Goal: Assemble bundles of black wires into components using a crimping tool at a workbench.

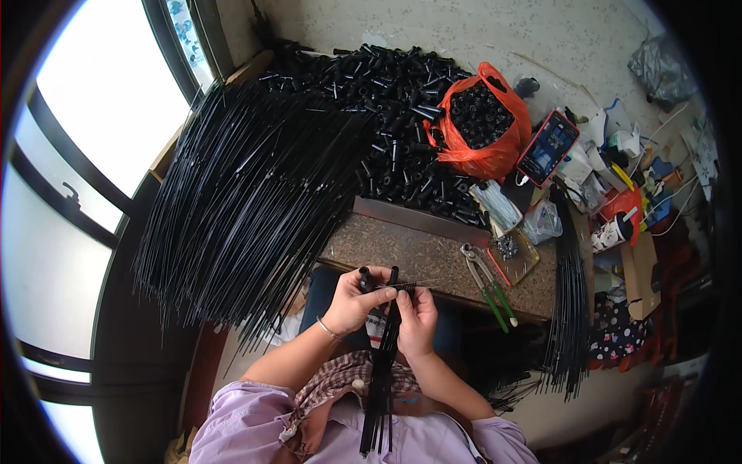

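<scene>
Lilac sleeves (243, 421) reach in from below toward a black tube (364, 277) and a slim bundle of black rods (379, 379), held before the bench (379, 246).

Leftmost, a broad heap of long black rods (255, 178) fans across the bench. Next comes the left hand (355, 304), its fingers curled closed around the tube, thumb stretched rightward; the bundle hangs between the hands, down over the lap. The right hand (417, 317) pinches thumb and forefinger tightly at the bundle's upper end, though how many rods it grips is too small to tell. A light, steady pinch with the rod ends kept even would probably serve best. Both forearms angle inward, elbows wide, thumbs almost meeting.
</scene>
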Motion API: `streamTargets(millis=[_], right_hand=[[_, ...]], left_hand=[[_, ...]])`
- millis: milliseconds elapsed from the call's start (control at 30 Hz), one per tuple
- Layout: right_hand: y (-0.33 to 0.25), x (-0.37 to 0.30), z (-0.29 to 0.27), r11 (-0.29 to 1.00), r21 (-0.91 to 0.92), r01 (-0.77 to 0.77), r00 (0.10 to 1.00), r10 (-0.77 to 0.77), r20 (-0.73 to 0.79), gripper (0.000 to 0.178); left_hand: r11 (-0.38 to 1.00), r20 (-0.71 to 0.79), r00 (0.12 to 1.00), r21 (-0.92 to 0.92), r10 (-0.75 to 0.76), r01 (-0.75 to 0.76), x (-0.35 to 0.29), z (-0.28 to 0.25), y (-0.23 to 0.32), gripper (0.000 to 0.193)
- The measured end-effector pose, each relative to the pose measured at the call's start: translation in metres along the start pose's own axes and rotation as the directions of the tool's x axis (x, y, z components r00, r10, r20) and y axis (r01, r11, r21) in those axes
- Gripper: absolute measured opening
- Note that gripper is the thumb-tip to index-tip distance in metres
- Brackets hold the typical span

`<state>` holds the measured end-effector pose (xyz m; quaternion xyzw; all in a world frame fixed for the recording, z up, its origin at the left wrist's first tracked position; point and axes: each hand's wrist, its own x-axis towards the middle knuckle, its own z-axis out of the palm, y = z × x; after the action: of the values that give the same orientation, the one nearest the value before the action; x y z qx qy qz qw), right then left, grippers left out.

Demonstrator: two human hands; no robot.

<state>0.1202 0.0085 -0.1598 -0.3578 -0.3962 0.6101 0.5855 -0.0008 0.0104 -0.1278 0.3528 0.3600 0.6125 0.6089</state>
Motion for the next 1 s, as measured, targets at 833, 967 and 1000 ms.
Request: streamTargets(millis=[833, 967, 1000], right_hand=[[-0.014, 0.012, -0.014, 0.841, 0.266, -0.471, 0.862, 0.374, 0.343, 0.027], [-0.021, 0.011, -0.019, 0.803, 0.255, -0.539, 0.810, 0.411, 0.418, 0.027], [-0.020, 0.013, -0.022, 0.752, 0.275, -0.599, 0.741, 0.389, 0.548, 0.026]], left_hand=[[0.912, 0.207, 0.971, 0.410, -0.116, 0.022, 0.018, -0.010, 0.032, 0.018], [0.955, 0.310, 0.920, 0.246, -0.239, 0.166, 0.019, -0.019, 0.029, 0.018], [0.961, 0.376, 0.885, 0.125, -0.275, 0.246, 0.017, -0.022, 0.022, 0.019]])
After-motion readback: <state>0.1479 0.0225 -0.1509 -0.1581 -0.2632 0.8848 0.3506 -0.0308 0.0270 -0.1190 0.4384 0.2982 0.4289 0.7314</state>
